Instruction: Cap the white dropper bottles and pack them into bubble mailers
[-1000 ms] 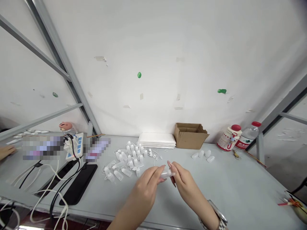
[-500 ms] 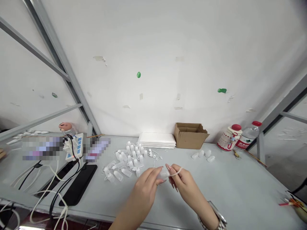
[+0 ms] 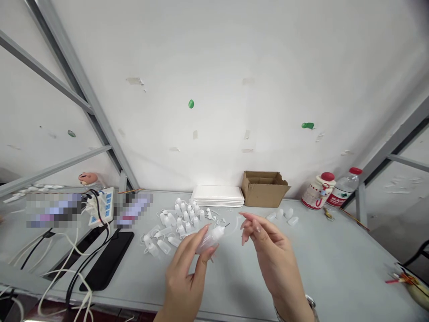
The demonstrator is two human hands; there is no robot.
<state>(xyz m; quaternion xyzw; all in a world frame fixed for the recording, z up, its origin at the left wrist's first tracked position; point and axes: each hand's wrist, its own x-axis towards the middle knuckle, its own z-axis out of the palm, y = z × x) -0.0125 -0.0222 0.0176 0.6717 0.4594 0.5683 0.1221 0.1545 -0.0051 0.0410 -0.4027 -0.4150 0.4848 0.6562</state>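
Observation:
A small translucent squeeze bottle (image 3: 208, 239) with a thin dark needle tip is tilted up to the right in my left hand (image 3: 187, 264), held between thumb and fingers. A pale, blurred strap (image 3: 234, 226) curves off the bottle's neck towards my right hand (image 3: 268, 243). My right hand is beside the bottle, its fingers loosely bent and apart, with nothing visible gripped in them. Whether a fingertip touches the strap I cannot tell. Behind my left hand lies a cluster of similar small bottles (image 3: 182, 219), with a few loose white caps (image 3: 212, 215) at its right side.
White flat sheets (image 3: 217, 196) are stacked by the wall next to an open cardboard box (image 3: 264, 193). Several clear small pieces (image 3: 279, 214) lie to the right, near a decorated bottle (image 3: 317, 192) and a red-capped water bottle (image 3: 343, 190). A black phone-like slab (image 3: 107, 261), cables and a power strip (image 3: 102, 208) occupy the left.
My right hand has come away from the bottle to the right, its fingers loosened. The bottle, still in my left hand, now points up with its needle tip showing.

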